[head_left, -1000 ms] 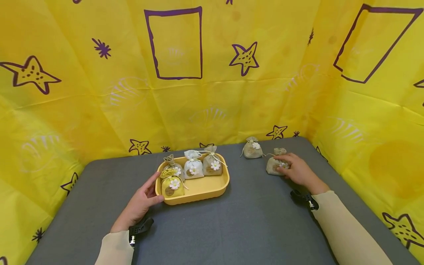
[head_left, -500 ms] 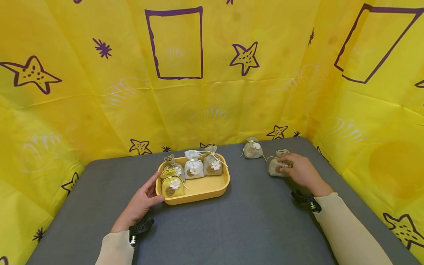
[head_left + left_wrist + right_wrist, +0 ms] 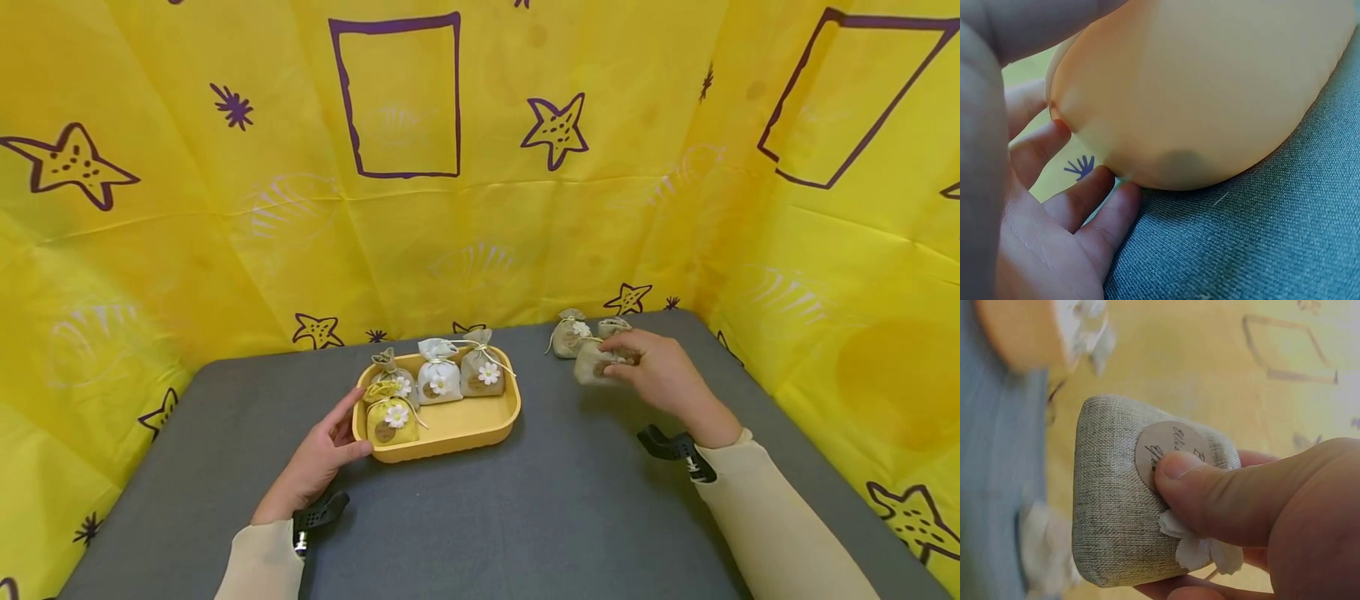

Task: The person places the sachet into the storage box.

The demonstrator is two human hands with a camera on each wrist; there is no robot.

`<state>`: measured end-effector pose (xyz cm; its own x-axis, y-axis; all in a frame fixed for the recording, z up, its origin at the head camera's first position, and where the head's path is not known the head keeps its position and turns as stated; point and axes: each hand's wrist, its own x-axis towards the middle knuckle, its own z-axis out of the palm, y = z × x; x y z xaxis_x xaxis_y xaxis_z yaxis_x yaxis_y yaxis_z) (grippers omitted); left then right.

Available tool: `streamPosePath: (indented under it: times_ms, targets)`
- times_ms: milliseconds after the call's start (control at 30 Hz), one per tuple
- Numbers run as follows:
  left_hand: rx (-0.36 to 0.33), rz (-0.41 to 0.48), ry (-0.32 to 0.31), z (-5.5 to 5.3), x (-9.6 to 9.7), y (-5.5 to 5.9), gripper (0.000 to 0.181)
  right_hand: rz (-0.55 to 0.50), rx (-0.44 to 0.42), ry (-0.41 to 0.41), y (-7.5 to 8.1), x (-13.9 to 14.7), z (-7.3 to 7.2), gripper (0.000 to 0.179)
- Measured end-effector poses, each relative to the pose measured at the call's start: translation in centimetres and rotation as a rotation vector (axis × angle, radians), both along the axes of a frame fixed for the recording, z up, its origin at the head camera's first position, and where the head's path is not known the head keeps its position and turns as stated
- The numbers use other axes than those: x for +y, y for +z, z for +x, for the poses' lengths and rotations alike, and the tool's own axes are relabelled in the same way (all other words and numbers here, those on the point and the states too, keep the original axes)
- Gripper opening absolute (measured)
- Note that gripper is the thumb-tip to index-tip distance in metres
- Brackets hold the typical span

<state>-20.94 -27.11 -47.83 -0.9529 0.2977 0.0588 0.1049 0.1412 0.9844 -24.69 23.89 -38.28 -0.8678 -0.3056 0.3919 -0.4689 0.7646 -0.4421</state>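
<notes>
My right hand (image 3: 664, 379) holds a grey-beige drawstring sachet (image 3: 592, 364) above the table. In the right wrist view the thumb (image 3: 1204, 490) presses on its round brown label, beside a white fabric flower, with the fingers behind the cloth. My left hand (image 3: 318, 458) grips the left end of a yellow-orange tray (image 3: 457, 423), thumb at the front and fingertips (image 3: 1100, 184) against the end wall. Inside the tray stand a yellow sachet (image 3: 382, 432), a white one (image 3: 437, 385) and two grey-beige ones, one (image 3: 480, 379) at the right and one behind the yellow sachet.
Another grey-beige sachet (image 3: 568, 340) stands on the grey-covered table (image 3: 480, 517) near the back, just left of the held one. Yellow cloth walls (image 3: 480, 250) with purple drawings rise behind and at both sides. Black straps with mounts circle both wrists.
My right hand has lifted the grey-beige sachet off the table and carried it leftward, closer to the standing sachet. My left hand and the tray have stayed in place.
</notes>
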Motion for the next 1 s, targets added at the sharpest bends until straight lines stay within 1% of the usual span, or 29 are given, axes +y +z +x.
streamPosePath:
  times_ms: [233, 333, 433, 567, 633, 733, 867, 1000]
  targets:
    - [0.003, 0.003, -0.001, 0.0, 0.0, -0.1, 0.086, -0.041, -0.023, 0.111, 2.4, -5.6, 0.4, 0.027]
    - [0.003, 0.007, -0.002, 0.0, -0.1, -0.1, 0.086, -0.048, -0.030, 0.156, 2.9, -8.1, 0.4, 0.026]
    - [0.000, 0.009, -0.002, 0.0, -0.1, -0.1, 0.086, -0.045, -0.055, 0.204, 2.8, -10.8, 0.3, 0.027]
    - [-0.003, 0.004, -0.004, 0.0, -0.2, -0.1, 0.086, -0.048, -0.129, 0.264, 2.3, -14.3, 0.4, 0.028]
    - [-0.006, 0.006, -0.001, -0.1, -0.2, -0.1, 0.085, -0.041, -0.173, 0.288, 1.7, -16.0, 0.4, 0.028]
    - [-0.004, 0.009, -0.007, -0.2, -0.1, -0.2, 0.085, 0.001, -0.229, 0.314, 0.5, -18.2, 0.1, 0.029]
    - [-0.008, 0.009, -0.006, -0.2, -0.1, -0.2, 0.086, 0.081, -0.247, 0.315, -1.2, -20.4, -0.7, 0.028]
    - [-0.011, 0.014, -0.007, -0.1, -0.2, -0.2, 0.086, 0.118, -0.254, 0.289, -2.2, -21.6, -1.3, 0.029]
